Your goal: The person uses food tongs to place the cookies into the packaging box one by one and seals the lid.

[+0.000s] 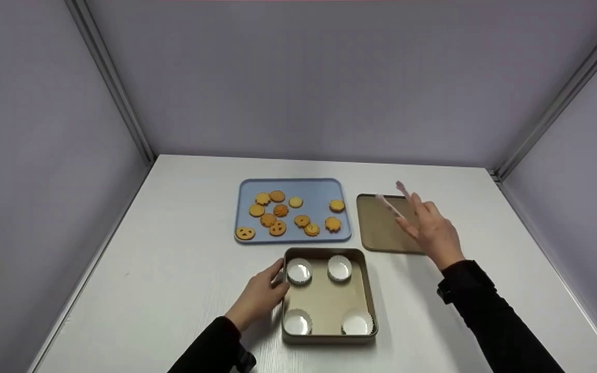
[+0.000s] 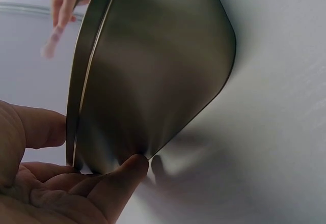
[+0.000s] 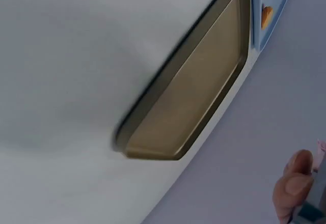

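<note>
A rectangular metal tin stands at the front of the table, with a pleated paper baking cup and several more like it near its corners. At its left wall, my left hand grips the tin. In the left wrist view the fingertips press the tin's outer side. My right hand holds a pair of tongs, their pale pinkish tips spread apart with nothing between them. The tongs are raised over a shallow tin lid in the head view. Only part of them shows in the right wrist view.
A blue tray with several cookies of different shapes lies behind the tin. One cookie is at its front left corner. The lid lies right of the tray. Grey panels enclose the white table at the back and sides.
</note>
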A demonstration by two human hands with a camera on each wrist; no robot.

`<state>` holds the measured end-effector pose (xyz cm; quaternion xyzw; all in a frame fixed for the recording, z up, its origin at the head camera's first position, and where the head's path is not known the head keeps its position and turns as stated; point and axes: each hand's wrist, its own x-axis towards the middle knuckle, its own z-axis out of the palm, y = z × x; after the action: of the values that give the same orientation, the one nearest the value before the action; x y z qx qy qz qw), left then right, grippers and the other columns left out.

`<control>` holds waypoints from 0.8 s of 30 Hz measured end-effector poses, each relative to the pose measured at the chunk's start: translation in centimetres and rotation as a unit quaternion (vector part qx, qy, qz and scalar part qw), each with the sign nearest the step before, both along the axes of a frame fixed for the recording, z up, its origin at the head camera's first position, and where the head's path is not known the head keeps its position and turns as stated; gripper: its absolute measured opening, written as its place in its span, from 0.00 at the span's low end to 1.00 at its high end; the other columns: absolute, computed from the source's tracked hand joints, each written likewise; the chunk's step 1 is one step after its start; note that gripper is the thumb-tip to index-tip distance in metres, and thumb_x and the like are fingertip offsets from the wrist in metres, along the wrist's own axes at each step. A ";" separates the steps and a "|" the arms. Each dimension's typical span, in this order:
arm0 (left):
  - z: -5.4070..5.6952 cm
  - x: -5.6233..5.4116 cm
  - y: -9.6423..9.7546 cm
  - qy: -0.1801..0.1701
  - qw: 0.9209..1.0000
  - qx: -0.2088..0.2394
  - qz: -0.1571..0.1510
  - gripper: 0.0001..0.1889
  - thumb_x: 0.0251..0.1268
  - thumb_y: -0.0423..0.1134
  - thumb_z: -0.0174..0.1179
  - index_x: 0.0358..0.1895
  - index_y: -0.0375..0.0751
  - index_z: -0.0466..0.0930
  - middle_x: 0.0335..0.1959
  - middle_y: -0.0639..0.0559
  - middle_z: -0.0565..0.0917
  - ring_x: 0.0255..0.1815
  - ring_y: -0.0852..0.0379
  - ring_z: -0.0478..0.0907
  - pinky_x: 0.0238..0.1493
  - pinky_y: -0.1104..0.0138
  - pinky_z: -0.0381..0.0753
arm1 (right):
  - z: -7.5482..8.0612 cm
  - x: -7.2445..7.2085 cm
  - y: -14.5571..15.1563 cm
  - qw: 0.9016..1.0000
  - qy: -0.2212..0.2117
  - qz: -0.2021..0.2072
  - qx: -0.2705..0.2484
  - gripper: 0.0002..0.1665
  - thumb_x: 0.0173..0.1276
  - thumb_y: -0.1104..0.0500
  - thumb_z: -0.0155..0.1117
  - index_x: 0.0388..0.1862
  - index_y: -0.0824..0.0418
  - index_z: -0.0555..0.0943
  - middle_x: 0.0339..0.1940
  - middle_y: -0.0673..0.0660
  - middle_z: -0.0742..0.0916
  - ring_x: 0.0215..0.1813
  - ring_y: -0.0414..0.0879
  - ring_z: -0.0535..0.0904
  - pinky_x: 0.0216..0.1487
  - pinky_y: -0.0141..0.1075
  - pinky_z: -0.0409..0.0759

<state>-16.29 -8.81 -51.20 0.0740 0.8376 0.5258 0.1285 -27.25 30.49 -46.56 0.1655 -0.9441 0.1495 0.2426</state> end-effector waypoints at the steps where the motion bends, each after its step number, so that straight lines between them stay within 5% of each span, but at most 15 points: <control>1: 0.1 0.0 0.0 0.002 1.000 -0.003 0.000 0.35 0.74 0.36 0.55 0.80 0.32 0.55 0.77 0.31 0.62 0.59 0.46 0.79 0.45 0.62 0.78 | 0.1 -0.1 -0.6 1.000 -0.003 0.010 0.007 0.42 0.68 0.51 0.74 0.72 0.71 0.70 0.46 0.69 0.84 0.28 0.61 0.83 0.28 0.53 0.82; 7: 0.2 0.1 0.0 0.017 1.000 -0.022 0.004 0.35 0.73 0.37 0.56 0.80 0.31 0.56 0.77 0.32 0.65 0.58 0.47 0.76 0.54 0.55 0.75 | -0.2 -0.7 -4.1 0.996 -0.045 0.051 0.056 0.41 0.67 0.46 0.73 0.69 0.69 0.73 0.36 0.63 0.85 0.30 0.62 0.84 0.31 0.55 0.83; 15: 0.3 0.2 0.0 0.026 0.999 -0.028 0.005 0.35 0.72 0.36 0.56 0.79 0.31 0.57 0.75 0.32 0.67 0.55 0.46 0.75 0.54 0.54 0.74 | -1.2 -1.2 -6.9 0.982 -0.142 0.080 0.093 0.39 0.70 0.43 0.69 0.67 0.70 0.75 0.48 0.70 0.87 0.43 0.69 0.85 0.42 0.61 0.83; 24: 0.1 0.1 0.0 0.033 0.999 -0.034 0.006 0.35 0.73 0.36 0.56 0.79 0.30 0.58 0.75 0.31 0.67 0.66 0.43 0.73 0.60 0.51 0.73 | -1.5 -2.1 -8.6 0.970 -0.198 0.085 0.113 0.26 0.69 0.42 0.70 0.44 0.65 0.83 0.28 0.62 0.86 0.32 0.62 0.84 0.30 0.56 0.80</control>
<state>-16.21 -8.76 -51.12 0.0824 0.8592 0.4950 0.0998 -29.32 21.88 -48.01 0.2387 -0.9666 0.0922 0.0175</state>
